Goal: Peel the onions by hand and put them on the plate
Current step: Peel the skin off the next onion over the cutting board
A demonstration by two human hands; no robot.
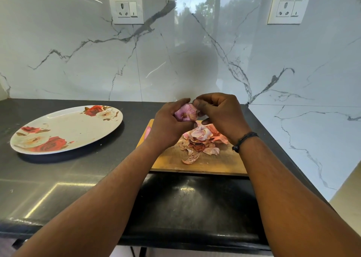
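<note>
A pink-purple onion [185,113] is held above the wooden cutting board [205,164]. My left hand [168,123] cups it from the left. My right hand [220,114] pinches its skin at the top right. Below the hands a heap of loose onion peels [201,141] lies on the board. Another pink onion piece [147,132] peeks out behind my left wrist, mostly hidden. The white oval plate [78,127] with red rose prints sits on the counter to the left, with no onions on it.
The dark counter [68,178] ends at a marble wall behind and at the right. Two wall sockets [126,8] [288,8] hang above. The counter's front edge runs close to my body.
</note>
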